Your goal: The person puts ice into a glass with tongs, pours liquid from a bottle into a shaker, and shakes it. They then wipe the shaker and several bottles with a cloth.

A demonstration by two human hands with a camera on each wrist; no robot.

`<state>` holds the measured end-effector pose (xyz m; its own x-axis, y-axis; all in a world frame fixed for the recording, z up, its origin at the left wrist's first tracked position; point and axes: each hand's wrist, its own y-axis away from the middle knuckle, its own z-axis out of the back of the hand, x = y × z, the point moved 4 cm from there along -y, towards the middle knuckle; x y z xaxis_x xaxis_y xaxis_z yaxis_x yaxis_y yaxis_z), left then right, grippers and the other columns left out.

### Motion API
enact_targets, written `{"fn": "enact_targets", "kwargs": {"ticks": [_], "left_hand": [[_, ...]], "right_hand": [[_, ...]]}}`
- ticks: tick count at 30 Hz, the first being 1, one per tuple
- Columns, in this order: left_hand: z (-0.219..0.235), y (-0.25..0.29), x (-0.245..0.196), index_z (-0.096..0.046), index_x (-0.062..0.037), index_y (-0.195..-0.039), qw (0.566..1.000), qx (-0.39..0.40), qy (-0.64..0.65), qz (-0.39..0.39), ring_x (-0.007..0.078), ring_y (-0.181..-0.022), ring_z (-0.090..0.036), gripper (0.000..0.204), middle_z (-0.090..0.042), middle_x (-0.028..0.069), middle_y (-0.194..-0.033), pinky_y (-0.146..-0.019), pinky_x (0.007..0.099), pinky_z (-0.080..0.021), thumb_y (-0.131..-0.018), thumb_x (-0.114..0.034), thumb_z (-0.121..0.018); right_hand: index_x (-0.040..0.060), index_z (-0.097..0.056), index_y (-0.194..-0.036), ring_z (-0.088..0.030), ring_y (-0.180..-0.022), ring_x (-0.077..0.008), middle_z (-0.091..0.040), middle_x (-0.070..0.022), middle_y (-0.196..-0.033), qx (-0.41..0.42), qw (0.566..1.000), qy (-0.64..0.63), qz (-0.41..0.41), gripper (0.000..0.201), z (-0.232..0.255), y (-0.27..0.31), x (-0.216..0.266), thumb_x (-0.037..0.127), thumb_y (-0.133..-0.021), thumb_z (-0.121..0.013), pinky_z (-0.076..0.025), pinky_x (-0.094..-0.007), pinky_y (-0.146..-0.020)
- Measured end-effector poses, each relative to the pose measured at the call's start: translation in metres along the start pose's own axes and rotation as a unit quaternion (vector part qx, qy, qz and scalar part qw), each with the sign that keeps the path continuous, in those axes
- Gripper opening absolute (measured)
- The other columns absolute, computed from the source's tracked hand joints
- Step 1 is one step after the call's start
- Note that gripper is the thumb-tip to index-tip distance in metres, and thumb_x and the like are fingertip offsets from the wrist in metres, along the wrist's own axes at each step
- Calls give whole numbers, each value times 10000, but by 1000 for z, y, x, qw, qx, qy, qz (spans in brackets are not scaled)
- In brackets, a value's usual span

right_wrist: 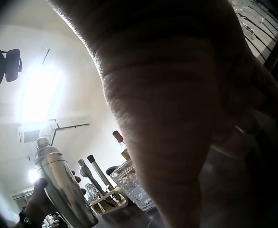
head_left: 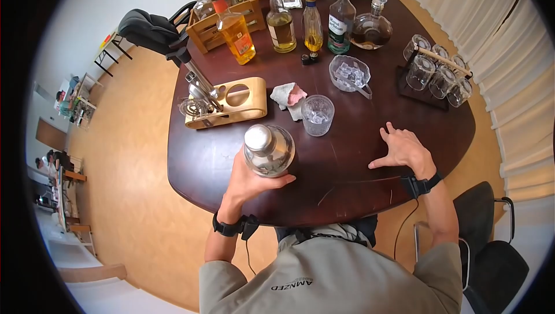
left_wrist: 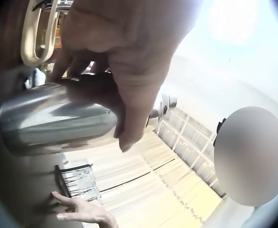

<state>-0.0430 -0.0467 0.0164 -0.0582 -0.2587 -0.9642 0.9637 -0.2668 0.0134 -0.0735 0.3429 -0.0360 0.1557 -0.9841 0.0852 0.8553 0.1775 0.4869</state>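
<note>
My left hand [head_left: 244, 180] grips a shiny metal cocktail shaker [head_left: 272, 161], fingers and thumb around its body. The shaker stands upright near the table's front edge, its domed cap [head_left: 258, 138] in place. In the left wrist view the shaker [left_wrist: 58, 124] shows its smooth side below the hand. Fingers and thumb spread apart, my right hand [head_left: 404, 149] is at the right part of the table, holding nothing. Ahead of the shaker, between the hands, stands a cut-glass tumbler [head_left: 317, 118] with ice in it.
Behind the tumbler are a crumpled cloth [head_left: 289, 97] and a glass ice bowl [head_left: 348, 71] with tongs. At left a wooden stand [head_left: 254, 97] carries bar tools. Several bottles [head_left: 280, 28] line the back; a rack of upturned glasses [head_left: 425, 91] stands at right.
</note>
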Motion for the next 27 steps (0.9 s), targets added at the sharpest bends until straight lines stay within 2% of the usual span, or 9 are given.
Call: {"fn": "enact_targets", "kwargs": {"ticks": [9, 14, 17, 19, 20, 21, 23, 25, 27], "left_hand": [[-10, -3, 25, -463, -14, -1437, 998, -9, 10, -57, 188, -1184, -631, 1039, -658, 95, -1267, -1067, 364, -500, -588, -199, -1033], [-18, 1, 35, -472, -6, -1430, 999, 26, 22, -21, 184, -1201, -627, 1025, -654, 92, -1281, -1070, 366, -497, -595, -204, -1032], [-21, 2, 34, -474, -6, -1429, 999, 33, 19, -37, 181, -1210, -623, 1020, -651, 97, -1295, -1072, 368, -496, -598, -210, -1032], [-21, 2, 35, -476, -7, -1426, 998, 29, 11, -52, 181, -1211, -622, 1016, -652, 99, -1298, -1070, 368, -498, -601, -213, -1032], [-21, 3, 35, -476, -7, -1427, 998, 27, 5, -57, 185, -1207, -628, 1019, -656, 100, -1298, -1067, 370, -501, -599, -215, -1033], [-21, 3, 35, -476, -8, -1428, 998, 26, 0, -64, 190, -1203, -634, 1022, -661, 102, -1297, -1064, 371, -504, -598, -217, -1034], [-21, 2, 36, -476, -9, -1429, 997, 34, 1, -73, 195, -1203, -639, 1009, -662, 103, -1300, -1064, 374, -505, -610, -216, -1028], [-20, 0, 36, -475, -11, -1430, 996, 38, 3, -84, 200, -1202, -645, 996, -664, 105, -1303, -1065, 377, -507, -623, -215, -1022], [-20, 0, 41, -531, -35, -1377, 996, 56, 70, -27, 160, -1143, -638, 920, -669, 62, -1248, -1026, 365, -529, -606, -172, -1013]], "right_hand": [[-85, -438, -1548, -542, -1366, -496, -354, -368, -1617, 0, 1000, 3, 2, 1354, 1, 1, 2, 844, -626, -786, -434, -484, -1164], [-72, -457, -1542, -545, -1364, -496, -364, -358, -1618, -2, 1000, 13, 5, 1331, 2, 0, 2, 846, -635, -778, -440, -491, -1160], [-59, -494, -1517, -579, -1333, -467, -463, -334, -1561, -2, 1000, 13, -13, 1241, 25, 9, 18, 801, -672, -789, -475, -490, -1118], [-25, -609, -1404, -665, -1202, -434, -634, -305, -1374, 68, 997, 8, 40, 1023, 51, 19, 56, 714, -727, -809, -552, -505, -985], [13, -592, -1435, -676, -1167, -412, -689, -264, -1287, -65, 983, -25, 167, 917, 57, 27, 77, 636, -795, -799, -561, -490, -953], [15, -534, -1482, -676, -1152, -428, -679, -255, -1312, -153, 946, -82, 275, 912, 65, 34, 100, 596, -828, -794, -559, -482, -961], [-9, -394, -1576, -601, -1301, -422, -571, -254, -1480, -190, 884, -163, 395, 1022, 78, 40, 145, 528, -826, -832, -515, -465, -1065], [-14, -257, -1632, -537, -1375, -446, -486, -293, -1546, -189, 848, -200, 453, 1157, 83, 38, 178, 456, -786, -892, -481, -464, -1115], [-14, -209, -1646, -523, -1387, -460, -466, -310, -1555, -193, 824, -215, 487, 1213, 83, 27, 198, 427, -766, -917, -473, -464, -1124]]}}
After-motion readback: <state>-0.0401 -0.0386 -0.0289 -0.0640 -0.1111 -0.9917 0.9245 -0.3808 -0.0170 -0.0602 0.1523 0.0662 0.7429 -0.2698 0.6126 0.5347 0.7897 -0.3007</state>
